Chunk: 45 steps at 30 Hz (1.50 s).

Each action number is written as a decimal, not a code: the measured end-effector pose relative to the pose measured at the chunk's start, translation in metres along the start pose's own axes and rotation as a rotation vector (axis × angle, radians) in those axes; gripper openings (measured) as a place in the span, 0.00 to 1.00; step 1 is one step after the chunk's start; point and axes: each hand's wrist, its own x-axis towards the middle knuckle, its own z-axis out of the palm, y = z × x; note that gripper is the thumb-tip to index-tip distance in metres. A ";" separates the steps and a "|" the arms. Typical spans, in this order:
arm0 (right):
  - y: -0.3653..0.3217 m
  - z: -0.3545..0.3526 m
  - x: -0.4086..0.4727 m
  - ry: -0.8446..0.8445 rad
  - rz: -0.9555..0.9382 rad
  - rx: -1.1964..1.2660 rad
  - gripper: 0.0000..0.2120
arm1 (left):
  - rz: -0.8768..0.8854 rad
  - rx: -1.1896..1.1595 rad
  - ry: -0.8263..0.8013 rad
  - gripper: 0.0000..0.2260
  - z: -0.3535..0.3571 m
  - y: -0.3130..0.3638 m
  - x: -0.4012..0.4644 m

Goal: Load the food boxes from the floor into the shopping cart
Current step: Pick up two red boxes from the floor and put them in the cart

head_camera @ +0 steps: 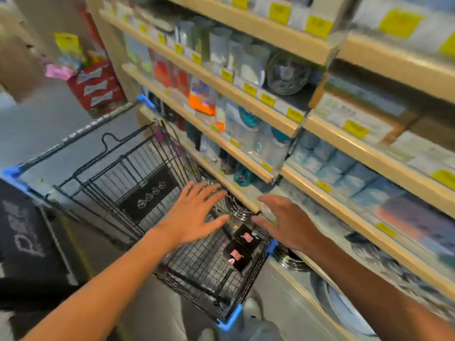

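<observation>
Black wire makes up the shopping cart (138, 183), which stands directly beneath and ahead of both hands, its basket rim tipped with blue corner guards. Inside it, just below the right hand (285, 222) and a little beyond the left hand (194, 212), lie dark food boxes (240, 249) with pink labels, resting on the wire floor of the basket near its right wall. No boxes can be made out on the floor from here; the patch of floor below the forearms is blurred and shows only what may be a shoe. Both hands hover over the basket with fingers spread and palms turned down and slightly toward each other, gripping nothing. The forearms reach forward side by side from the lower edge of the view. To the right of the right hand runs store shelving (258, 134) with yellow price tags, close beside the cart. Judging by their look, the boxes are light, stiff cardboard, likely to crush at the corners if squeezed hard, so a flat two-handed hold on opposite long sides would suit them best.
</observation>
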 end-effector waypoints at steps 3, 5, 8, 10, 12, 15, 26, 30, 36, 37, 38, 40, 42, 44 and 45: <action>-0.003 -0.021 -0.042 0.135 0.025 -0.035 0.35 | 0.112 0.055 -0.036 0.36 -0.024 0.020 0.006; 0.002 -0.031 -0.076 0.178 0.109 -0.056 0.35 | 0.197 0.061 -0.062 0.38 -0.034 0.041 0.014; 0.014 -0.047 -0.136 0.254 0.267 -0.089 0.34 | 0.357 0.042 -0.064 0.43 -0.043 0.087 0.028; 0.025 -0.057 -0.181 0.283 0.349 -0.112 0.34 | 0.461 0.042 -0.068 0.43 -0.045 0.126 0.038; 0.035 -0.065 -0.229 0.299 0.449 -0.127 0.38 | 0.568 0.063 -0.075 0.39 -0.044 0.170 0.046; 0.050 -0.072 -0.305 0.293 0.636 -0.145 0.43 | 0.722 0.087 -0.067 0.36 -0.040 0.244 0.051; 0.082 -0.071 -0.608 0.454 1.121 -0.087 0.42 | 1.211 0.205 -0.090 0.36 0.008 0.557 -0.005; 0.090 -0.063 -0.723 0.478 1.288 -0.078 0.42 | 1.376 0.182 -0.128 0.35 0.035 0.675 -0.048; 0.085 -0.053 -0.867 0.521 1.526 -0.098 0.41 | 1.606 0.165 -0.191 0.39 0.073 0.821 -0.110; 0.082 -0.052 -0.885 0.539 1.566 -0.111 0.41 | 1.637 0.152 -0.197 0.41 0.078 0.841 -0.118; 0.080 -0.051 -0.902 0.540 1.608 -0.119 0.40 | 1.665 0.145 -0.205 0.43 0.082 0.859 -0.126; 0.079 -0.047 -0.929 0.535 1.681 -0.121 0.39 | 1.706 0.150 -0.235 0.46 0.091 0.892 -0.138; 0.079 -0.043 -0.950 0.556 1.740 -0.113 0.38 | 1.750 0.142 -0.248 0.48 0.103 0.923 -0.147; 0.083 -0.038 -0.965 0.568 1.793 -0.104 0.38 | 1.802 0.147 -0.270 0.50 0.117 0.953 -0.152; 0.086 -0.034 -0.972 0.566 1.824 -0.097 0.39 | 1.834 0.149 -0.285 0.51 0.124 0.969 -0.153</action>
